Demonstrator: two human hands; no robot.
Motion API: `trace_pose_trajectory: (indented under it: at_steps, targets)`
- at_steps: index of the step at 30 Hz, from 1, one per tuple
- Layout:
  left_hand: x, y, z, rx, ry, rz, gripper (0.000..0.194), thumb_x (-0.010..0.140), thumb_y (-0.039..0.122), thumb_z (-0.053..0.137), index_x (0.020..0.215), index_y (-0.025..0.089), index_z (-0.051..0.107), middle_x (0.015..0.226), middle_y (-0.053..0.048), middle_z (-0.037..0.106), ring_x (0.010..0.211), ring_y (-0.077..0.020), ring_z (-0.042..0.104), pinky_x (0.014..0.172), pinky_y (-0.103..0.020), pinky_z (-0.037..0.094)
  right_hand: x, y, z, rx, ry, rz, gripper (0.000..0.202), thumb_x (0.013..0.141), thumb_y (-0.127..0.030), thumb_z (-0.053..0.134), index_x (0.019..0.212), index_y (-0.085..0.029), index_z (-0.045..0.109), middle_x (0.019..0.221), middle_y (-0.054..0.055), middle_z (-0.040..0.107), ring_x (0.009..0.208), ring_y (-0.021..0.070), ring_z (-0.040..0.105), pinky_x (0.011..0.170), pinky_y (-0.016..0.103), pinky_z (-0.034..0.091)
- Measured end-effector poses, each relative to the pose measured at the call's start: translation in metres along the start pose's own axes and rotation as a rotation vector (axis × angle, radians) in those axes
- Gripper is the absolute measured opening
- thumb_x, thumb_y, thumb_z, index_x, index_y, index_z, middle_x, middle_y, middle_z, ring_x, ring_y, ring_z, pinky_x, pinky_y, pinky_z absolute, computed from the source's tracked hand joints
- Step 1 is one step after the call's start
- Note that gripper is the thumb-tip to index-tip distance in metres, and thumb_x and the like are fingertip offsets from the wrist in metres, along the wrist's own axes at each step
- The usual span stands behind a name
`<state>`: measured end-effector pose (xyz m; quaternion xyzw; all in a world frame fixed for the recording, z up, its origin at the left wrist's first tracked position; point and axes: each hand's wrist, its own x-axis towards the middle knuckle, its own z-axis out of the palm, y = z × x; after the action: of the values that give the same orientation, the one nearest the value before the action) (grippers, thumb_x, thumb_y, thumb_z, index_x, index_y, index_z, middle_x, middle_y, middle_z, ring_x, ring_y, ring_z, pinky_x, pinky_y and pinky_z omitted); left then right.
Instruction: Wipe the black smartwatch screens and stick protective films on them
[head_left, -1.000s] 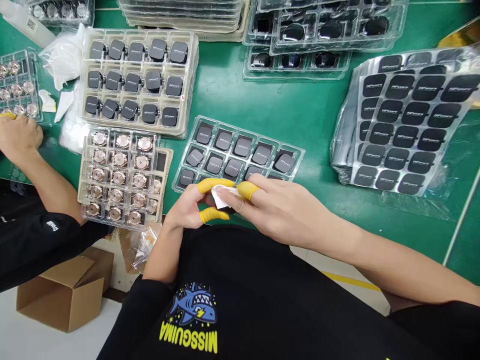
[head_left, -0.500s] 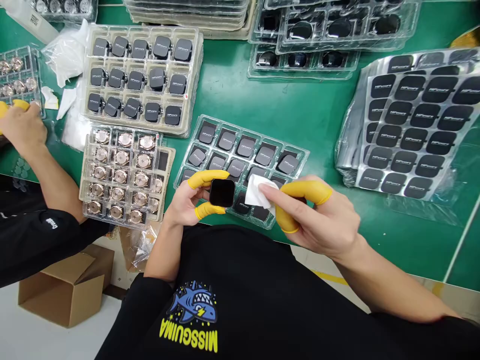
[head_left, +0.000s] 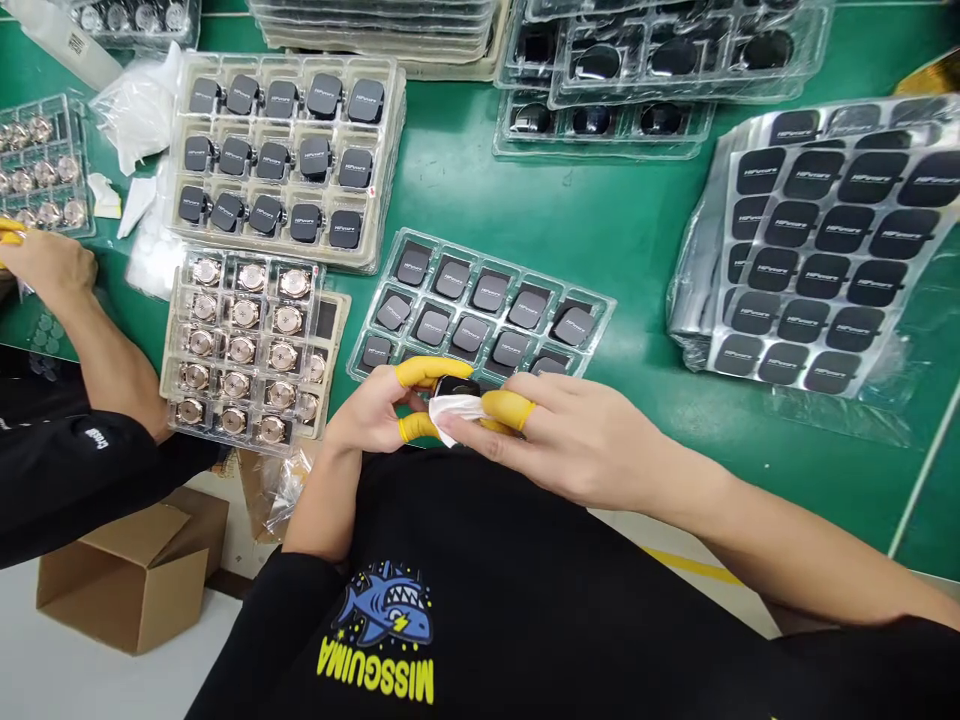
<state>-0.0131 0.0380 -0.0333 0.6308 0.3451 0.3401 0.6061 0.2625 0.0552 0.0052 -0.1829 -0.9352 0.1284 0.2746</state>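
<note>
My left hand (head_left: 386,408), with yellow finger cots on, grips a small square black watch face (head_left: 457,386) by its edges. In my right hand (head_left: 559,430), also in yellow finger cots, is a folded white wiping cloth (head_left: 456,412), pressed against the watch face and covering its lower part. Just behind both hands lies a clear plastic tray (head_left: 609,305) with dark squares in its pockets, each bearing a printed label. My hands hide the front part of that tray.
Left of me, trays of rose-gold watch parts (head_left: 244,350) and labelled black squares (head_left: 281,155) are stacked. Sheets of black stickers (head_left: 817,270) lie at right. More trays (head_left: 660,60) stand behind. A co-worker's hand (head_left: 56,270) is at far left; a cardboard box (head_left: 124,590) sits below.
My right hand has moved left and brought the cloth onto the watch face. The watch face has tilted and shifted slightly right. The co-worker's hand has moved a little down.
</note>
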Motion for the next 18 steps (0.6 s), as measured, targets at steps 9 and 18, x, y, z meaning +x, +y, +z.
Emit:
trace_pose_trajectory:
  at_steps: [9, 18]
  targets:
    - [-0.001, -0.013, -0.001, -0.009, 0.002, -0.037, 0.068, 0.091, 0.051, 0.094, 0.149, 0.022, 0.072, 0.121, -0.010, 0.087, 0.095, -0.0232, 0.086, 0.078, -0.027, 0.070, 0.016, -0.002, -0.004, -0.167, -0.062, 0.041, 0.037, 0.113, -0.006, 0.050, 0.144, -0.002, 0.071, 0.082, 0.006, 0.061, 0.088, 0.0263, 0.048, 0.067, 0.038, 0.033]
    - [-0.005, -0.022, 0.005, -0.179, 0.130, -0.142, 0.075, 0.086, 0.053, 0.099, 0.147, 0.020, 0.071, 0.120, -0.014, 0.085, 0.101, -0.0264, 0.086, 0.072, -0.026, 0.070, -0.001, 0.019, 0.003, -0.296, -0.018, 0.104, 0.037, 0.108, -0.004, 0.057, 0.140, -0.011, 0.072, 0.078, 0.003, 0.061, 0.080, 0.0226, 0.051, 0.061, 0.034, 0.035]
